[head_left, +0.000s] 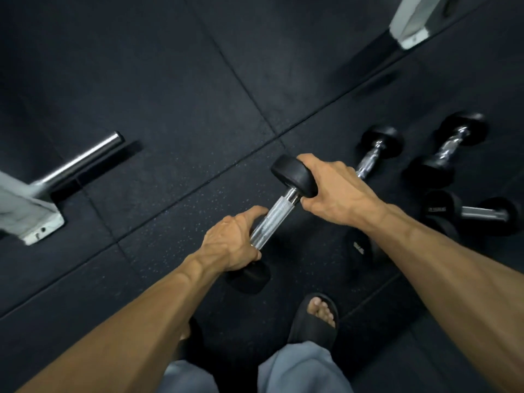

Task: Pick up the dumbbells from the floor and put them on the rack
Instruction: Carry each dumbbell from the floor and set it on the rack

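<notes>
I am gripping one dumbbell (276, 217) with both hands. My left hand (232, 245) is curling around its lower handle. My right hand (334, 188) is clasping its upper head.

held dumbbell (274, 219): handle bright metal w/ rough knurled grip, smooth polished collar; heads matt black, rubber-like, slight sheen on the upper one. floor dumbbells (450, 150): same glossy chrome handles, matt black heads. floor (158, 89): dark matt rubber tiles, grainy, pale flecks. steel bar (82, 158): smooth brushed metal. frame foot (31, 217): pale painted metal, scuffed. slide sandal (314, 321): matt black. trousers (295, 370): soft grey cloth.
</notes>
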